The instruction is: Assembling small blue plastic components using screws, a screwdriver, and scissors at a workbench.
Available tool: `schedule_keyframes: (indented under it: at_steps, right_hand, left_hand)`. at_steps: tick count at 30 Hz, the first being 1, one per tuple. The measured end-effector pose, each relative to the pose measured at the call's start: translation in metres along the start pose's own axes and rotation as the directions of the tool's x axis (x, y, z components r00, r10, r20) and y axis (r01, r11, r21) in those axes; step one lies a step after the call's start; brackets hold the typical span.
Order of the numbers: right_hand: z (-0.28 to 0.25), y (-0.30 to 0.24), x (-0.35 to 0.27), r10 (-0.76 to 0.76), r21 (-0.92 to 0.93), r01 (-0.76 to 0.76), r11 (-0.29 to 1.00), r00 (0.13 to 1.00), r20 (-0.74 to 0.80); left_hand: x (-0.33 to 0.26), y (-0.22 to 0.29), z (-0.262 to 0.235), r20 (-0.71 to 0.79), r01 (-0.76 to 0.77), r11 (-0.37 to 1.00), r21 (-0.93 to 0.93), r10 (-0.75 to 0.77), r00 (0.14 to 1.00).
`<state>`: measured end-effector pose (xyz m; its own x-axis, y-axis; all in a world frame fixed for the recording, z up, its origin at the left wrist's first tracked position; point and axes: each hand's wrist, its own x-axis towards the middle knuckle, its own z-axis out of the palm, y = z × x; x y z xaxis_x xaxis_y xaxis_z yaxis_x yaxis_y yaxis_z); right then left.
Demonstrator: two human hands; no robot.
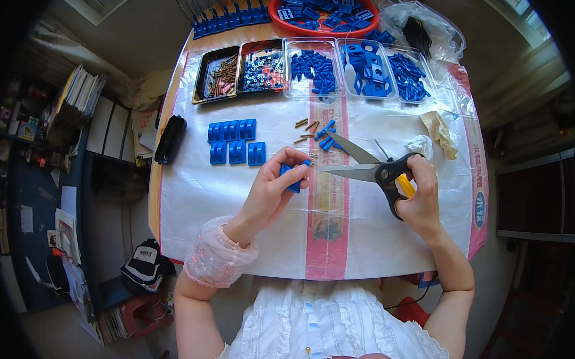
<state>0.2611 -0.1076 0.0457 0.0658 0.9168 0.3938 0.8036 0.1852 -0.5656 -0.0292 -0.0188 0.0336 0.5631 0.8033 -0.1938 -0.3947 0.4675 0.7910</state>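
My left hand (269,192) is closed around a blue plastic piece (291,182), pinched between thumb and fingers and partly hidden by them. My right hand (423,202) grips black-handled scissors (385,173) with their blades apart, the lower tip pointing at the left fingertips. Beside the scissors' handles shows a yellow screwdriver handle (406,186); whether my right hand also holds it, I cannot tell. Brass-coloured screws (307,125) and small blue plastic pieces (328,138) lie loose beyond the blades. To the left, several blue blocks (231,130) sit in two rows.
Trays of screws (221,74), nuts (263,70) and blue parts (313,72) line the far side. Behind them stand a red basin (277,19) and a blue rack with upright rods (230,21). A black case (170,141) lies left, crumpled brown paper (441,134) right.
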Motion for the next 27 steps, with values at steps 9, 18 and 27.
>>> schedule_keyframes:
  at_steps: [9, 18, 27]
  right_hand:
    - [0.002, 0.0, 0.001, -0.027, -0.04, 0.028, 0.999, 0.999, 0.025]
    - [-0.009, 0.005, 0.005, 0.016, -0.077, -0.021, 0.997, 0.998, -0.057]
    - [-0.006, 0.005, 0.003, -0.004, -0.055, 0.001, 0.998, 0.998, -0.057]
  left_hand:
    - [-0.003, 0.001, 0.005, 0.01, -0.095, 0.954, 0.285, 0.096, 0.995]
    - [-0.002, -0.002, -0.004, 0.057, -0.144, 0.944, 0.298, 0.133, 0.989]
    - [0.001, -0.003, -0.003, -0.033, -0.044, 0.998, 0.04, 0.046, 0.998]
